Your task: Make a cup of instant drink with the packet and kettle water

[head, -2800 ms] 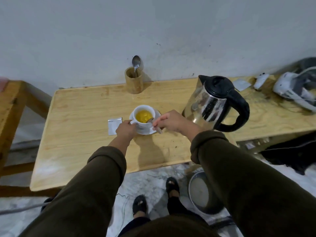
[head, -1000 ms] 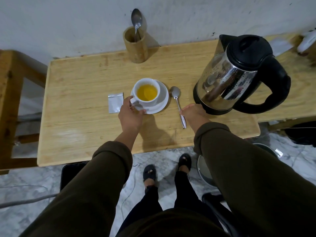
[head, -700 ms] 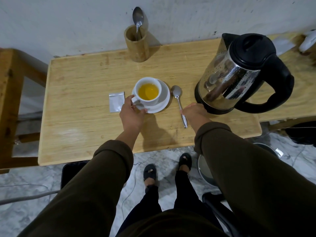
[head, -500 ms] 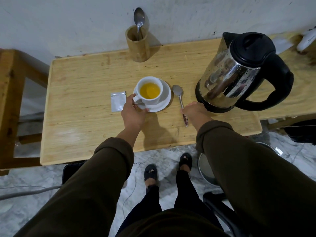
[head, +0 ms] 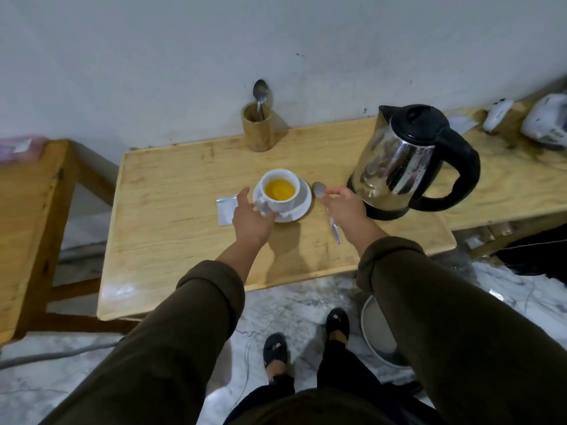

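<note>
- The wooden surface (head: 171, 240) is carrying everything; at its left centre the flat packet (head: 226, 209) is lying just left of the saucer.
- The left hand (head: 250, 217) is resting at the near-left rim of the saucer (head: 302, 204), its grip loosely spread against the cup's handle side rather than clenched.
- The cup (head: 279, 191) is sitting upright on that saucer, holding yellow liquid well up its wall.
- The stirring spoon (head: 328, 210), which was in the cup a few seconds ago, is now lying on the surface just right of the saucer, so stirring looks finished and the drink appears made.
- The right hand (head: 345, 207) is hovering over that spoon with a released, open grip.
- Far behind, a bamboo holder (head: 257, 127) is keeping a second spoon upright.
- The kettle (head: 408, 161) is standing at the right, lid closed.
</note>
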`<state>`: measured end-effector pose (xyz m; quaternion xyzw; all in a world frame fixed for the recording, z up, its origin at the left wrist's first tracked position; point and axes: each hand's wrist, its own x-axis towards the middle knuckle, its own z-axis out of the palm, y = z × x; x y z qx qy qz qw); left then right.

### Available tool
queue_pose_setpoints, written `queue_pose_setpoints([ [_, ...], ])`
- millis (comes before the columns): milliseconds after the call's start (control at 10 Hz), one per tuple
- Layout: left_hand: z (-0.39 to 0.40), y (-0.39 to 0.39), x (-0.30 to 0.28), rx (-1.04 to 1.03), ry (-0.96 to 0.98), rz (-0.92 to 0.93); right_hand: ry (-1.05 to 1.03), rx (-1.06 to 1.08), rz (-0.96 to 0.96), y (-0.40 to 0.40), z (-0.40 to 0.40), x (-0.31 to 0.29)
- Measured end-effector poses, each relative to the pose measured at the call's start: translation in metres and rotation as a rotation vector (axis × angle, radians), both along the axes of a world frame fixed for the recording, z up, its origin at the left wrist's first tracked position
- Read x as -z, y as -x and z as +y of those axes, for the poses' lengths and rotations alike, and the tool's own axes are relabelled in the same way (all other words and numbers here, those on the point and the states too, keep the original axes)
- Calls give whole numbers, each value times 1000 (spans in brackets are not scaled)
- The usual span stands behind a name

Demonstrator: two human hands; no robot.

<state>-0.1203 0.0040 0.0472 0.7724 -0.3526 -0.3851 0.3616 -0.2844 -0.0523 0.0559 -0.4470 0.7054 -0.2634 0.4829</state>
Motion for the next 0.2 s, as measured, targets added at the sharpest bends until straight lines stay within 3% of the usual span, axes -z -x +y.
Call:
queue_pose_setpoints([
  [100, 16, 2, -3, 20, 39, 59, -12, -52, -19, 2, 18, -8],
  [200, 63, 10, 2, 44, -41, 100, -119, -141, -78, 14, 66, -5],
])
